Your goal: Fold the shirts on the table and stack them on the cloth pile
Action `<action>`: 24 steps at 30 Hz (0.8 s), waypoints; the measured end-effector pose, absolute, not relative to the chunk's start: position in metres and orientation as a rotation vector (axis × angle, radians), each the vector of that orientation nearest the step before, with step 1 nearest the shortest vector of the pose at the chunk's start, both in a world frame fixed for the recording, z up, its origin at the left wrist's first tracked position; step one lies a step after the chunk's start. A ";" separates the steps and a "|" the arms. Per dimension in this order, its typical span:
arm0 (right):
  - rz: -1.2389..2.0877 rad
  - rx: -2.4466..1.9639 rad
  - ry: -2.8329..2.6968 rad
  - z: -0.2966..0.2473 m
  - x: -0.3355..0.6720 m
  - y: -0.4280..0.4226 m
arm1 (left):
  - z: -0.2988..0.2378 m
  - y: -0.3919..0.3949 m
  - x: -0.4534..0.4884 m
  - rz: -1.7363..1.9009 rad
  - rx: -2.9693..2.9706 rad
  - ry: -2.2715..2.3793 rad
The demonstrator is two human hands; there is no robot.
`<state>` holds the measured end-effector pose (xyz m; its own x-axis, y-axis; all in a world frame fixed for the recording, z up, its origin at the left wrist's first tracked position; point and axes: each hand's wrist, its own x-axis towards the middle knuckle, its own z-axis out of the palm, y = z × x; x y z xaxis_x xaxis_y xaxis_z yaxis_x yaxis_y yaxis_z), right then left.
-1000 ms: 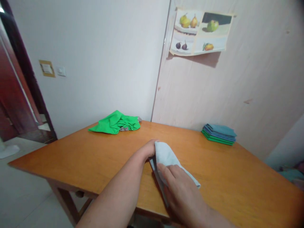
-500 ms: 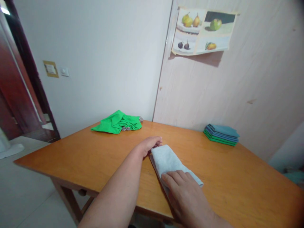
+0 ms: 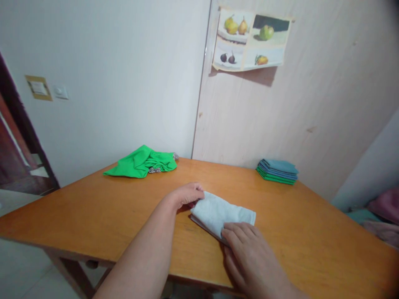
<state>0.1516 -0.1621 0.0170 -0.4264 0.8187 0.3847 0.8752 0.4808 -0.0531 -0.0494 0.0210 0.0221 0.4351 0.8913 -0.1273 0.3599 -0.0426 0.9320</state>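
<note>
Grey-blue cloth (image 3: 216,211): my left hand (image 3: 188,194) pinches its ten-o'clock corner; my right hand (image 3: 247,248) covers five o'clock, grip unclear. Uneven tugging could leave it crooked.

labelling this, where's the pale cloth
In the head view, the pale cloth lies right of centre on the table, between left hand and right hand.

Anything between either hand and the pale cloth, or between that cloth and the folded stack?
Nothing visible. The left hand and right hand both touch the pale cloth; only tabletop shows between it and the folded stack. The crumpled green cloth lies off left.
</note>
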 end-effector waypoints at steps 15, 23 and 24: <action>-0.017 -1.552 -2.291 0.044 0.117 -0.138 | 0.023 0.029 -0.048 0.554 1.575 1.126; 0.167 -1.610 -2.210 0.021 0.125 -0.116 | 0.014 0.039 -0.050 0.654 1.576 1.123; 0.239 -1.589 -2.173 0.024 0.128 -0.113 | 0.013 0.041 -0.051 0.669 1.577 1.121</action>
